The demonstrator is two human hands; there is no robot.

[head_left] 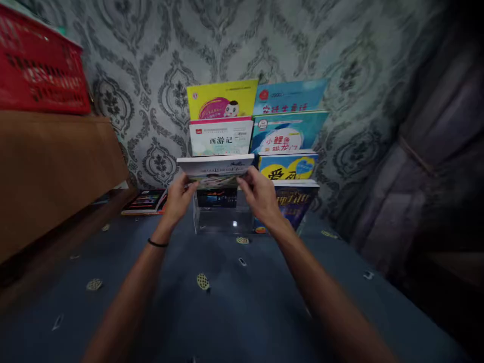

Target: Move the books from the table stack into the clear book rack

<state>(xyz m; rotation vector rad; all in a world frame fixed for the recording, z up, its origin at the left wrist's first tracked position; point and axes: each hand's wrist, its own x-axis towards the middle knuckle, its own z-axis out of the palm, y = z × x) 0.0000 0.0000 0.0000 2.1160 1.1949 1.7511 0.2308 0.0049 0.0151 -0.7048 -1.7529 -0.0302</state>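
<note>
White book (221, 137) reading "西游记", teal book (289, 132) "小鲤鱼跳龙门"

A left forearm (135, 287) and right forearm (323, 287) reach up from the frame's lower edge, converging near its center, where the left hand (178, 199) and right hand (261, 195), nearly level and apart, grip with fingers (252, 175) bent, thumbs (191, 187) angled inward.

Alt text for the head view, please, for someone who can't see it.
A person's left hand and right hand hold a white-edged book by its sides at a clear stand displaying other books in two columns. A red basket and brown box are at left, patterned wallpaper behind.
</note>
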